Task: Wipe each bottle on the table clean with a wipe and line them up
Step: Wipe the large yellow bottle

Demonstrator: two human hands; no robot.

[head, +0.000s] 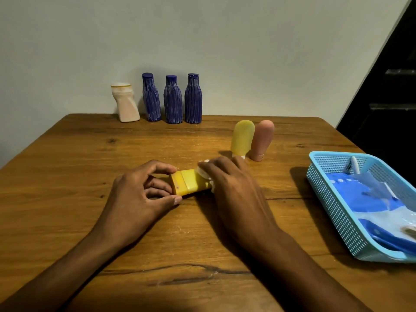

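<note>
A yellow bottle (pixel 188 182) lies on its side in the middle of the wooden table (pixel 78 154), cap end toward the left. My left hand (pixel 139 192) grips the cap end with thumb and fingers. My right hand (pixel 227 183) presses a white wipe (pixel 203 171) onto the bottle's body and covers most of it. At the table's far edge stand a white bottle (pixel 125 102) and three blue bottles (pixel 151 97) (pixel 172 100) (pixel 193 99) in a row. A yellow tube (pixel 242 138) and a pink tube (pixel 262 139) stand cap-down at mid-right.
A light blue plastic basket (pixel 333 199) at the right edge holds a blue and white wipe pack and other items. A plain wall rises behind the table. A dark opening lies at far right.
</note>
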